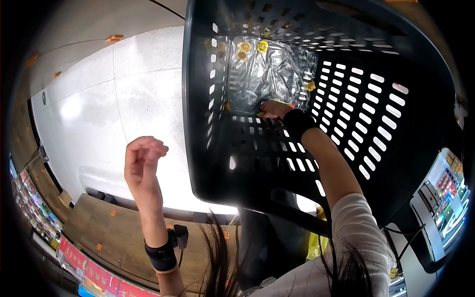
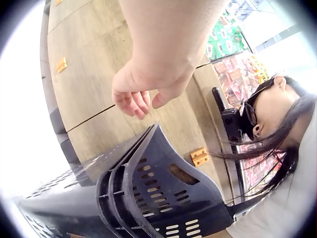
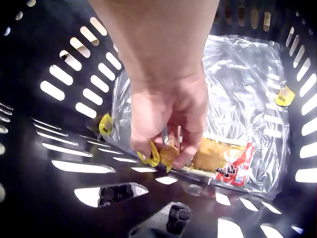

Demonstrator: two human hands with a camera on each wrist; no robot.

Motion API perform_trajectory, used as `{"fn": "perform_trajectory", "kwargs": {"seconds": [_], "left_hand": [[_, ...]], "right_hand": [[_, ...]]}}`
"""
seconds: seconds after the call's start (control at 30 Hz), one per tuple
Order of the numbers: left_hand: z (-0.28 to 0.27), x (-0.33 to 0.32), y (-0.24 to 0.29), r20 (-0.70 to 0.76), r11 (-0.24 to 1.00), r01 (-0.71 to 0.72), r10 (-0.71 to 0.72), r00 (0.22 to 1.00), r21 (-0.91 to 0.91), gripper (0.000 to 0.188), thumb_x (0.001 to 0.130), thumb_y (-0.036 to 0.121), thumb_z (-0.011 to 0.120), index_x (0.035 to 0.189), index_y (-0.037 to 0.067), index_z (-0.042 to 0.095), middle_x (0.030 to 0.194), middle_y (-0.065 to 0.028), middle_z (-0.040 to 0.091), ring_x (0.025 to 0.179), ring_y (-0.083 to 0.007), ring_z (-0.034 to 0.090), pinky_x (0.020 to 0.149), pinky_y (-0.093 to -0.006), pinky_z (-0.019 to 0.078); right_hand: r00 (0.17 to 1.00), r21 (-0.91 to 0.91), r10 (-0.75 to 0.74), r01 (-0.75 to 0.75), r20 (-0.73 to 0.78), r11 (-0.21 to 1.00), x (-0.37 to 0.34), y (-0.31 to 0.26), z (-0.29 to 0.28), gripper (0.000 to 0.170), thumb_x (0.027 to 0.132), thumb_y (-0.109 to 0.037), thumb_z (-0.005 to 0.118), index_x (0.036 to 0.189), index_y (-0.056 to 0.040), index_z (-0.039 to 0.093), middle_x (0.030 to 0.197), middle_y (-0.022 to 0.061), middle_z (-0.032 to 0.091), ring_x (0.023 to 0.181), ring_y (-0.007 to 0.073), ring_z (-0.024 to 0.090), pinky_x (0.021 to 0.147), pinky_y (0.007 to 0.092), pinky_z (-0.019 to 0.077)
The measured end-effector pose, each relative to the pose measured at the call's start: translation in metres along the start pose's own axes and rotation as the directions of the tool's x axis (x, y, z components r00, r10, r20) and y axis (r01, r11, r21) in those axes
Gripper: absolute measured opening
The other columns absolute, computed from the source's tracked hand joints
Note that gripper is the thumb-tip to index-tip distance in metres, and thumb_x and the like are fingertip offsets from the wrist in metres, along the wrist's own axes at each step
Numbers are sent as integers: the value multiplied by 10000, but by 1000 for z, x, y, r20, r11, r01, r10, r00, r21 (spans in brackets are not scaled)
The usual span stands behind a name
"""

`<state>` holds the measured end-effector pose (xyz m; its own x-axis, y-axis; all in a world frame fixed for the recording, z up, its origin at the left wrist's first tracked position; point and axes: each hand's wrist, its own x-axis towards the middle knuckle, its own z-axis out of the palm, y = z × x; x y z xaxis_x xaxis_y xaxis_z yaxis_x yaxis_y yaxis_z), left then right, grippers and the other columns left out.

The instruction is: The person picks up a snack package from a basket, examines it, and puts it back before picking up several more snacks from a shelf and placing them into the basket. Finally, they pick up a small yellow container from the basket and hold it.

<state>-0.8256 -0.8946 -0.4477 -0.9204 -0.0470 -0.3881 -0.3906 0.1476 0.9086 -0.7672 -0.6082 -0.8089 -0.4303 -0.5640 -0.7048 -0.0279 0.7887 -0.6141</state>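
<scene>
My right hand [image 1: 275,109] reaches down to the bottom of a tall dark plastic basket [image 1: 346,128] with slotted walls. In the right wrist view its fingers pinch a small amber piece with yellow wrapper edges [image 3: 169,154]; the fingers partly hide it. Beside them lies a flat packet [image 3: 218,157] with golden contents and a red printed end. Crinkled clear plastic [image 3: 242,84] covers the basket floor beneath. My left hand [image 1: 143,161] is raised outside the basket, to its left, fingers loosely bent and holding nothing.
Several small yellow-wrapped pieces lie around the plastic, one at the side [image 3: 285,96], another at the far end [image 1: 262,46]. Wooden cabinet panels [image 2: 89,44] stand near the left arm. White floor [image 1: 89,99] spreads left of the basket.
</scene>
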Motion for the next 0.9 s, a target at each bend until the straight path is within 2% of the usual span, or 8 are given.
{"fn": "perform_trajectory", "kwargs": {"seconds": [0.07,0.17,0.2,0.3,0.57,0.6,0.7,0.9], "left_hand": [[-1,-1,3,-5,1000,2,-2,1000,2,160,824,-36,452,962,19,511,840,-54,561,781,-126,535,737,-260,430],[-6,-7,13,54,999,-4,1,999,55,145,866,67,443,998,39,496,874,-28,529,809,-101,514,772,-258,408],[-6,-10,19,52,999,2,-5,999,53,143,864,67,447,994,40,498,872,-28,532,807,-102,515,772,-257,409],[-8,-20,43,46,999,8,-10,999,40,135,859,67,461,984,39,504,868,-28,539,801,-104,519,769,-256,412],[-25,-58,139,73,999,-24,25,997,-27,124,844,6,492,965,16,519,873,-44,561,811,-128,551,746,-257,437],[-27,-62,151,89,999,-15,19,996,-44,119,848,17,500,966,10,517,881,-49,560,832,-131,550,760,-257,444],[-29,-76,192,100,1000,-21,23,995,-19,121,849,17,501,968,1,514,885,-53,561,845,-136,549,773,-263,450],[-33,-105,253,182,994,-79,91,979,-71,123,838,24,520,960,6,521,900,-59,569,857,-134,564,774,-248,446]], "right_hand": [[1000,17,-25,25,14,1000,-10,-8,-11,378,748,-331,521,918,-4,602,927,194,596,897,330,565,767,407,440],[969,325,194,-236,155,916,-13,-29,-34,374,702,-316,552,906,-6,600,915,196,596,887,334,566,741,403,443],[990,341,92,-49,-110,939,-38,-38,-48,365,678,-303,564,877,0,604,881,203,602,850,339,576,706,397,449],[983,199,184,-179,-6,964,-32,-47,-72,321,747,-207,625,991,-14,544,865,117,563,699,214,566,551,331,455],[956,108,228,-211,-186,972,-94,-116,-164,295,763,-291,593,852,-10,577,734,113,597,627,207,585,571,338,464],[951,147,295,-280,-95,949,-109,-128,-178,436,717,-359,588,960,3,593,948,176,597,871,308,577,759,365,452],[948,145,310,-298,-72,944,-147,-163,-211,447,722,-365,582,966,9,585,942,171,599,850,290,585,745,353,463],[930,594,272,-77,-246,800,-245,-232,-249,368,732,-249,643,974,21,584,758,100,602,630,152,585,544,269,493]]}}
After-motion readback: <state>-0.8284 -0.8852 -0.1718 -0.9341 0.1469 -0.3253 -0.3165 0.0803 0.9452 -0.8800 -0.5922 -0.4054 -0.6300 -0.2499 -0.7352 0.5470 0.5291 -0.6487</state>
